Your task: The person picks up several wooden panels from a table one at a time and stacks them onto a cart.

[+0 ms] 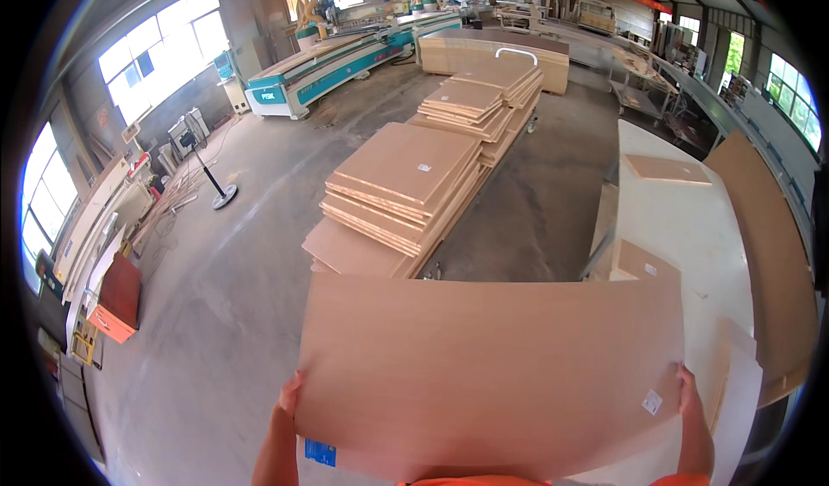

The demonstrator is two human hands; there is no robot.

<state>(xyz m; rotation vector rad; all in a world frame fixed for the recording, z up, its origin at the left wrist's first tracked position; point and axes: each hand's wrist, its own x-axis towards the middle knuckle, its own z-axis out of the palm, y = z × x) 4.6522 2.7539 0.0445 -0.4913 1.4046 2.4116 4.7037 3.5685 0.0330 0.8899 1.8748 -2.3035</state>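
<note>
A large brown wood panel [484, 365] is held up in front of me, with a small white label near its lower right corner. My left hand [292, 393] grips its left edge, and my right hand [686, 389] is closed on the right edge. Both thumbs show, while the other fingers are mostly hidden behind the board. Just beyond the panel, a stack of similar brown panels [401, 162] rests on a wheeled cart with a white handle [516, 54]. A blue patch [320, 452] shows beneath the held panel's lower left.
To my right stands a white-topped table [691, 227] bearing a flat brown board [667, 170] and another partly hidden one. A long blue-and-white machine [337, 71] stands far left. On the left floor are a black stand with a round base [224, 196] and an orange box [117, 300].
</note>
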